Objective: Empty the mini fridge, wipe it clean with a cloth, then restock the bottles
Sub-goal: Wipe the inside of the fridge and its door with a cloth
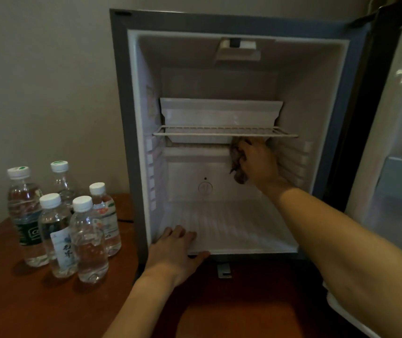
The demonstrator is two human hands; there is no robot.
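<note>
Your right hand (256,162) grips a crumpled dark cloth (237,164) w/ curled fingers, under the wire shelf (224,132). Left hand (175,252), fingers relaxed, rests on fridge (119,118) ribbed white floor.

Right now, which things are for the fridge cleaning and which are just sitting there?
For the job:
- mini fridge, open, no bottles inside
- cloth, held by the right hand
- five water bottles, waiting on the table
- left hand, resting on the fridge floor's front edge

Just there:
- wire shelf
- white tray
</note>
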